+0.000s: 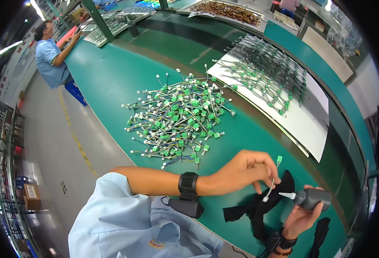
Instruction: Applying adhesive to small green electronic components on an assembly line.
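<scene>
My left hand (247, 173) pinches a short cable (270, 187) between thumb and fingertips. A green connector (279, 159) sits at its upper end and a small white one at its lower end. In my right hand (300, 220) lies a dark grey squeeze bottle (317, 199), tipped on its side. The bottle's white nozzle (287, 195) points left toward the cable, with a small gap between them. Beneath both hands a black cloth (258, 210) is spread on the green table. Left of my hands rises a large pile of similar cables (176, 116) with green and white connectors.
Beyond the pile, a white board (314, 120) carries rows of cables (266, 69) on a dark green conveyor (163, 38). Another black cloth strip (320, 236) lies at the right. Trays of parts (228, 13) stand farther back. A person in blue (52, 56) sits at the table's far left.
</scene>
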`<state>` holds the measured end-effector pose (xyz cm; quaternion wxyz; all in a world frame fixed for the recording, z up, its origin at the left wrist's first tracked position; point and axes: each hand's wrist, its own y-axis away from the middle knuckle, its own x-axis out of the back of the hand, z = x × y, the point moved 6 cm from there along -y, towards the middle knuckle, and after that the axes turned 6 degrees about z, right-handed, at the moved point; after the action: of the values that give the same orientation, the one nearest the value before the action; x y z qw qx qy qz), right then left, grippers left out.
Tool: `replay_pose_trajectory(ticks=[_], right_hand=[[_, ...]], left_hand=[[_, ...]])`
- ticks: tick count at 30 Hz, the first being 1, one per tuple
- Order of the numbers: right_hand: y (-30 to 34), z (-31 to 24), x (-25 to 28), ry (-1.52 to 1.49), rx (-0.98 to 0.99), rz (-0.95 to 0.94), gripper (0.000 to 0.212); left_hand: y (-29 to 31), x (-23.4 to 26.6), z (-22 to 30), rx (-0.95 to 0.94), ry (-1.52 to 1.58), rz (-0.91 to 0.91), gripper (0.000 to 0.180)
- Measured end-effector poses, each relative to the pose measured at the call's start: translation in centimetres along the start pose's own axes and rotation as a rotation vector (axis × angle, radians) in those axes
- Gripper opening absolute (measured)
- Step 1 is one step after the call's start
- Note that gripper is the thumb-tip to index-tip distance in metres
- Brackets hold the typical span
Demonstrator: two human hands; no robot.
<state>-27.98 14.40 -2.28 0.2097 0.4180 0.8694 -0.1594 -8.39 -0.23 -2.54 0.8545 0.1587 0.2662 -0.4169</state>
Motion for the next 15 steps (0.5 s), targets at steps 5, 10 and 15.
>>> replay_pose_trajectory(ticks=[5, 10, 15], right_hand=[[-0.1, -0.2, -0.3, 0.008, 0.008, -0.034, 0.05], [-0.4, -0.2, 0.0, 0.01, 0.019, -0.039, 0.051], [0.0, -1.7, -0.3, 0.054, 0.063, -0.075, 0.051]], left_hand=[[0.8, 0.2, -2.0, 0.059, -0.109, -0.007, 0.015], [0.6, 0.1, -1.7, 0.028, -0.236, 0.014, 0.017], [0.7, 0.9, -1.9, 0.043, -0.202, 0.057, 0.017]])
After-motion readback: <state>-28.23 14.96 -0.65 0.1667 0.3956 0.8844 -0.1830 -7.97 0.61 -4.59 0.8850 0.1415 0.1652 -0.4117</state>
